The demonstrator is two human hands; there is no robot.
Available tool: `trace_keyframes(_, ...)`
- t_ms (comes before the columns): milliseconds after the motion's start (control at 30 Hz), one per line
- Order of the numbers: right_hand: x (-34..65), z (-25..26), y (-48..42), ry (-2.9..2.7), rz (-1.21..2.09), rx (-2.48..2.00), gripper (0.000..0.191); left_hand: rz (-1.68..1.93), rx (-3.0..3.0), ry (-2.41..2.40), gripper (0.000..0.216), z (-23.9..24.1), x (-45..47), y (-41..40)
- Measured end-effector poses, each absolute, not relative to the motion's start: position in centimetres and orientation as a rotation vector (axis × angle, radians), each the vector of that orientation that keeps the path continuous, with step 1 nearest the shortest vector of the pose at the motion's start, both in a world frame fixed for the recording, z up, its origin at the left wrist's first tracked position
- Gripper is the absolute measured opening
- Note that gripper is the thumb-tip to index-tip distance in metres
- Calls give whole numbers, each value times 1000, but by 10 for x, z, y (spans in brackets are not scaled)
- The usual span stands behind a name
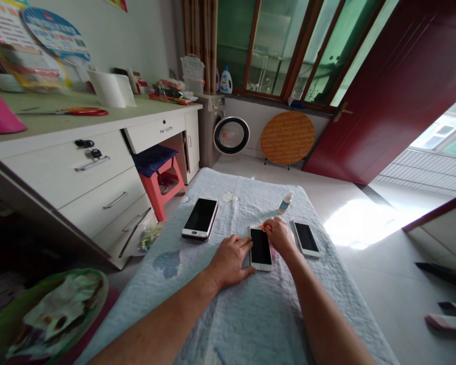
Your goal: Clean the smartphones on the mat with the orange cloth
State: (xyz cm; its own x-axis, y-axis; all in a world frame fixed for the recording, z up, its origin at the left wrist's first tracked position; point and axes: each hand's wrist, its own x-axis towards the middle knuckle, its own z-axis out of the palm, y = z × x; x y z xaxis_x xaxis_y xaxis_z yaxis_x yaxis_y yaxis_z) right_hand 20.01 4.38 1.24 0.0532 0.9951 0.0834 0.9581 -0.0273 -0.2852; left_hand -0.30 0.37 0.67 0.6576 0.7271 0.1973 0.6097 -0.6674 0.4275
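A white smartphone (261,248) with a dark screen lies face up on the cloth-covered table. My left hand (230,261) rests flat at its left side, fingers stretched out and touching the edge, the thumb by its lower corner. My right hand (280,235) is closed in a pinch on a small orange piece (265,227) at the phone's top end; fingers hide most of this piece, and I cannot tell its kind. To the right lies another white smartphone (307,239), with a small spray bottle (286,202) behind it. Farther left is a larger smartphone (200,218).
A light blue quilted cloth (235,324) covers the table. At left stand a desk (79,167), a red stool (159,187) and a waste bin (102,294). A washing machine (210,126) with its door open stands ahead, beside a round wooden tabletop (288,137).
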Motion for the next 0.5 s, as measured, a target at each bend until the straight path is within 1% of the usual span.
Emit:
trace_keyframes(167,199,13,45,-1960,166,-2130,24,517,2550,1066,62,7,-3,4)
trace_keyframes(300,177,15,46,-2007,159,-2063,26,509,2558,1062,61,5,-3,4)
trace_keyframes(500,160,14,48,-2100,241,-1953,24,507,2534,1047,64,6,-4,5)
